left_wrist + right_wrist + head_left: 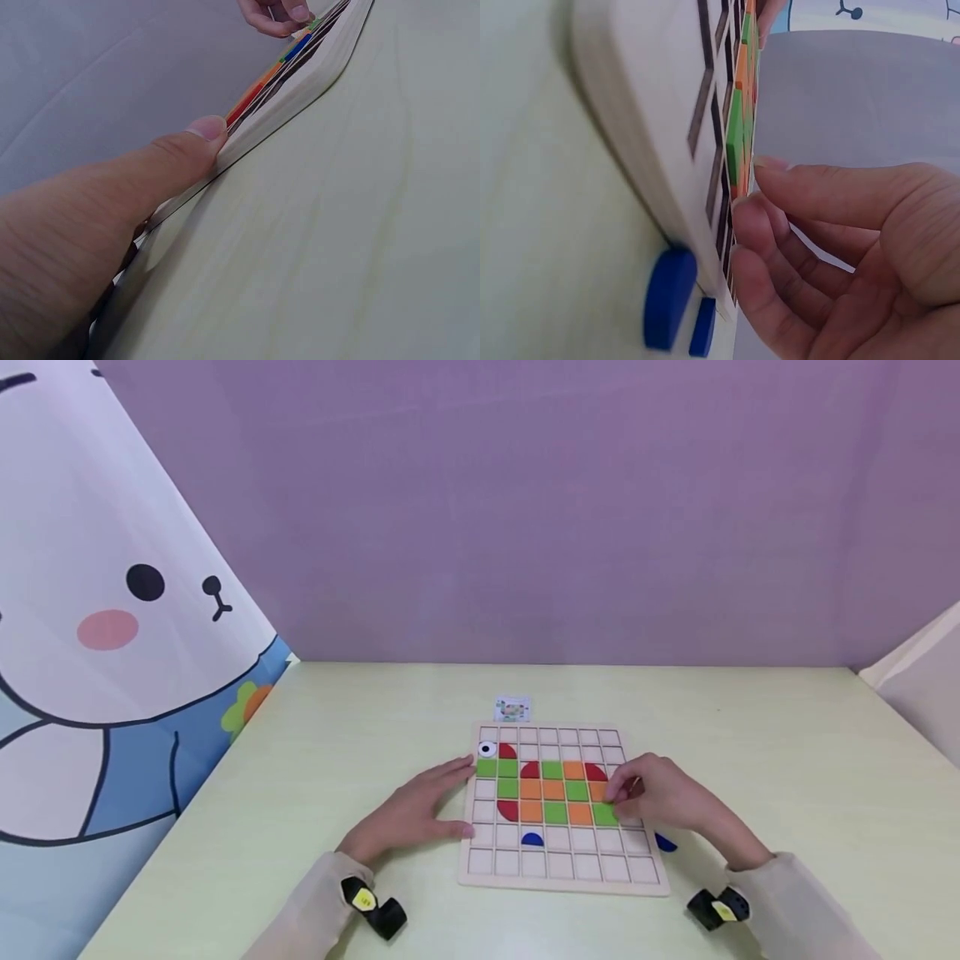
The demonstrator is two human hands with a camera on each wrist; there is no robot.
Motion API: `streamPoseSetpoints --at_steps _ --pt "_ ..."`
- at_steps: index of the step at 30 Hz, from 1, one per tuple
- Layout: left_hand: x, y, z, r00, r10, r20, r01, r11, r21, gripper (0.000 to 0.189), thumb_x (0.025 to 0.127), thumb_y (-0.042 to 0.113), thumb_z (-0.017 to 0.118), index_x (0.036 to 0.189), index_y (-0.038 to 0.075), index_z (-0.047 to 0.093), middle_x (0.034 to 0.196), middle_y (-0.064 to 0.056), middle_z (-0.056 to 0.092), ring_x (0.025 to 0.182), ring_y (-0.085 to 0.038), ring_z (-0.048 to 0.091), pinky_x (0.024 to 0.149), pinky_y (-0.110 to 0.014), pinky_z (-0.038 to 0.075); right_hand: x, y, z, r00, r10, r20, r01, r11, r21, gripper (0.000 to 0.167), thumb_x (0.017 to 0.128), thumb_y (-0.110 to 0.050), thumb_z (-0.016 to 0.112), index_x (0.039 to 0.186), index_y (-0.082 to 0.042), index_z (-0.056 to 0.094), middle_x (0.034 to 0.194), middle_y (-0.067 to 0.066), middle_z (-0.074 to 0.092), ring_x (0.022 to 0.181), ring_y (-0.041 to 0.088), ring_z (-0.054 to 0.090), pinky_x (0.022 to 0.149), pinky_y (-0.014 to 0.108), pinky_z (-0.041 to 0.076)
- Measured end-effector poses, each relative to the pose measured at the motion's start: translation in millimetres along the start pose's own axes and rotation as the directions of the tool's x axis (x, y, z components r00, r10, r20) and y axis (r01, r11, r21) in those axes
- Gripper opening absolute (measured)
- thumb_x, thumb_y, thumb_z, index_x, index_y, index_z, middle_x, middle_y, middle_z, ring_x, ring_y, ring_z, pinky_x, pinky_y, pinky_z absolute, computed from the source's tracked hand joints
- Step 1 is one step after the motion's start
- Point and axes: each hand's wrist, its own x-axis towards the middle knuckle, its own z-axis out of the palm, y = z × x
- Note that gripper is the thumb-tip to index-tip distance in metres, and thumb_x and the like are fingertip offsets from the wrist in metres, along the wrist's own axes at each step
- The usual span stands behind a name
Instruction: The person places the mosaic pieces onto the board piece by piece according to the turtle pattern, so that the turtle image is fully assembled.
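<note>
A pale wooden grid board point(562, 862) lies on the table, part filled with coloured tiles. My left hand point(412, 810) rests at its left side, fingers extended, and the thumb point(176, 157) touches the rim. Over the right part of the pattern is my right hand point(663, 793). Its thumb and bent fingers point(754, 229) pinch at an orange tile point(597, 791), partly hidden by the fingertips. Just below sits a green tile point(604, 814). Red quarter-circle tiles point(507, 811) and a round eye tile point(487, 749) are also on the board.
A blue half-circle tile point(532, 839) sits low on the board. Two more blue pieces point(670, 300) lie beside its right edge. A small picture card point(512, 708) lies behind the board. A purple backdrop point(562, 510) rises beyond the table.
</note>
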Motion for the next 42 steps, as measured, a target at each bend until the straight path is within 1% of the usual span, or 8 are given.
streamPoseSetpoints --at_steps 8,13,19,23,26,30,34,42 --pt "0.1 -0.1 -0.9 1.000 -0.001 0.000 0.001 1.000 -0.009 0.086 0.081 0.056 0.066 0.149 0.016 0.032 0.158 0.002 0.024 0.146 -0.027 0.022 0.116 -0.051 0.025 -12.2 3.8 -8.7 1.000 0.022 0.005 -0.022 0.999 -0.042 0.010 0.078 -0.002 0.073 0.084 -0.009 0.068 0.078 0.001 0.058 0.073 0.016 0.051 0.059 0.020 0.044" --pt "-0.9 -0.5 -0.1 1.000 -0.002 0.002 0.002 1.000 -0.012 0.086 0.081 0.056 0.066 0.149 0.016 0.032 0.158 0.002 0.024 0.146 -0.027 0.022 0.116 -0.051 0.025 -23.9 16.2 -12.4 0.999 0.030 0.016 -0.029 0.999 -0.033 0.013 0.076 -0.001 0.074 0.085 -0.008 0.066 0.077 0.001 0.058 0.071 0.016 0.050 0.057 0.020 0.043" --pt "-1.2 -0.1 -0.7 1.000 -0.004 0.007 0.004 1.000 -0.009 0.086 0.081 0.056 0.066 0.149 0.015 0.033 0.158 0.001 0.024 0.146 -0.027 0.022 0.116 -0.051 0.025 -35.4 30.7 -14.4 0.998 0.056 0.019 -0.056 0.998 -0.032 0.018 0.073 -0.003 0.077 0.086 -0.009 0.066 0.079 0.001 0.058 0.072 0.015 0.050 0.059 0.020 0.043" --pt "-1.2 -0.4 -0.5 1.000 -0.003 0.001 0.003 1.000 -0.011 0.085 0.082 0.055 0.066 0.149 0.015 0.033 0.158 0.001 0.024 0.145 -0.028 0.023 0.116 -0.051 0.025 -40.3 37.2 -14.1 0.999 0.039 0.023 -0.038 0.998 -0.042 0.021 0.071 -0.003 0.078 0.085 -0.009 0.065 0.078 0.000 0.057 0.070 0.011 0.049 0.059 0.019 0.042" --pt "-1.0 -0.1 0.0 1.000 -0.011 0.000 0.011 1.000 -0.016 0.085 0.081 0.055 0.066 0.149 0.016 0.033 0.158 0.002 0.024 0.146 -0.027 0.022 0.116 -0.051 0.025 -42.8 40.2 -13.4 1.000 0.012 0.028 -0.010 0.999 -0.046 0.022 0.070 -0.002 0.078 0.086 -0.009 0.065 0.077 -0.001 0.056 0.068 0.008 0.047 0.058 0.019 0.041" --pt "-1.4 0.2 0.2 1.000 -0.027 0.000 0.027 0.999 -0.030 0.085 0.081 0.056 0.067 0.149 0.018 0.033 0.158 0.003 0.024 0.146 -0.027 0.022 0.116 -0.052 0.024 -42.9 41.3 -12.2 0.999 -0.008 0.032 0.009 0.999 -0.050 0.021 0.069 -0.002 0.079 0.084 -0.010 0.066 0.075 -0.002 0.056 0.066 0.005 0.046 0.057 0.018 0.041" --pt "-1.1 0.2 0.5 1.000 -0.027 -0.001 0.027 0.999 -0.030 0.085 0.081 0.056 0.067 0.149 0.018 0.033 0.158 0.003 0.024 0.146 -0.027 0.022 0.116 -0.052 0.025 -41.9 41.0 -11.3 0.999 -0.019 0.031 0.021 0.998 -0.067 0.018 0.070 -0.001 0.077 0.081 -0.011 0.066 0.074 -0.003 0.057 0.065 0.004 0.047 0.057 0.018 0.042" --pt "-0.8 1.2 -0.3 0.999 -0.031 0.006 0.032 0.999 -0.025 0.085 0.081 0.056 0.066 0.149 0.018 0.033 0.158 0.003 0.023 0.146 -0.026 0.022 0.116 -0.051 0.025 -39.5 40.8 -10.7 0.999 0.004 0.035 -0.001 0.997 -0.080 0.017 0.071 -0.004 0.079 0.079 -0.011 0.066 0.074 -0.002 0.058 0.065 0.006 0.049 0.057 0.018 0.042"
